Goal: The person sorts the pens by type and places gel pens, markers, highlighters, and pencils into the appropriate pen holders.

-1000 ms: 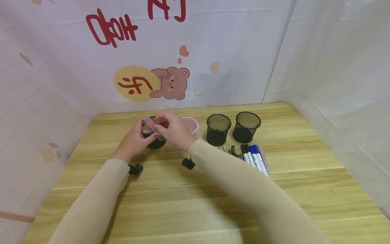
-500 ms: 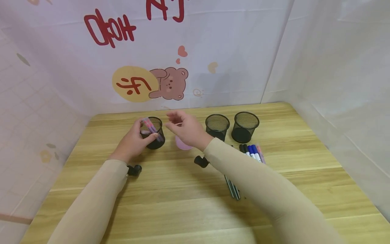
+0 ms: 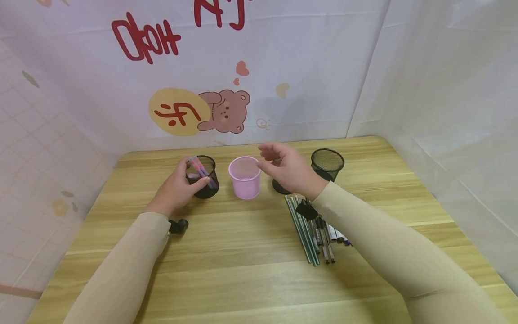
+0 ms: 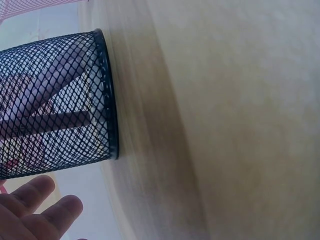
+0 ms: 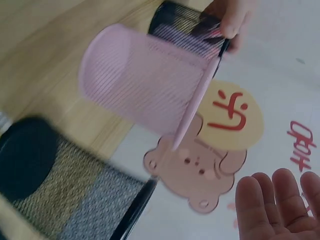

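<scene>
My left hand (image 3: 174,188) grips a black mesh pen cup (image 3: 208,188) at the far left of the row, thumb on the near side. Pink-and-purple markers (image 3: 198,166) lean inside that cup; through the mesh (image 4: 55,100) they show in the left wrist view too. My right hand (image 3: 290,170), holding nothing, hovers with loosely extended fingers between a pink mesh pen cup (image 3: 247,186) and a second black mesh pen cup (image 3: 280,187), which it mostly hides. In the right wrist view its fingers (image 5: 282,200) stand apart from the pink cup.
A third black mesh pen cup (image 3: 328,163) stands at the back right. Green pencils (image 3: 301,231), dark pens (image 3: 325,243) and white-barrelled markers (image 3: 335,234) lie on the wooden table (image 3: 226,274), partly under my right forearm. A printed cloth wall (image 3: 307,58) rises behind the table.
My right hand has left the markers in the left cup and moved right, past the pink cup, uncovering it. My left hand stays on the black pen cup.
</scene>
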### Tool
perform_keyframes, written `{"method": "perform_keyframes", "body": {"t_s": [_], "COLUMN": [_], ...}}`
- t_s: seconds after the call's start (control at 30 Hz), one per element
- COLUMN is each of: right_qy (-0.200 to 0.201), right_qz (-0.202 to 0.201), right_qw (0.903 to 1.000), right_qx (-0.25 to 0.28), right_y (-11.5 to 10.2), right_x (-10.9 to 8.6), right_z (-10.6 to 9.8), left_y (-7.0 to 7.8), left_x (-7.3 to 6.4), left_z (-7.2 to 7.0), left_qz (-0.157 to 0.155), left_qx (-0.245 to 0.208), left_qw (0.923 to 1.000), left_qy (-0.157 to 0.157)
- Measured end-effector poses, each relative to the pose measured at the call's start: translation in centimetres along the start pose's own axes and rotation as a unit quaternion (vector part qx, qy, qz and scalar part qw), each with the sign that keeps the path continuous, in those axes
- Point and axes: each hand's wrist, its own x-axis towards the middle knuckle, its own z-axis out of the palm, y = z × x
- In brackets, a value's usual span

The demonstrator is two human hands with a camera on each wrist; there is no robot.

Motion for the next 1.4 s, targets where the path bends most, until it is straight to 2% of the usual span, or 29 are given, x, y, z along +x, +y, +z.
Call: {"method": "perform_keyframes", "body": {"t_s": [0.47, 0.73, 0.93, 1.2, 1.4], "right_qy": [-0.016, -0.038, -0.062, -0.115, -0.15], "right_qz": [0.032, 0.069, 0.07, 0.109, 0.131], "right_qw": [0.9973, 0.9873, 0.9815, 0.9604, 0.9501], "right_qx": [-0.065, -0.138, -0.167, -0.23, -0.24], "right_y": [4.5, 6.5, 9.0, 11.9, 14.1], "right_x": [-4.7, -7.0, -8.6, -10.3, -11.0], "right_z": [-6.5, -10.0, -11.6, -13.0, -13.2], "left_y": [-0.2, -0.6, -0.5, -0.3, -0.1], "left_x": [0.2, 0.4, 0.5, 0.4, 0.2], "left_z": [0.2, 0.1, 0.1, 0.1, 0.0], "left_qz": [0.003, 0.002, -0.002, -0.003, 0.001], "left_qx": [-0.001, -0.009, -0.013, -0.013, -0.01], "left_qw": [1.0, 1.0, 0.9999, 0.9999, 1.0], "left_qy": [0.001, 0.001, -0.004, -0.003, -0.002]}}
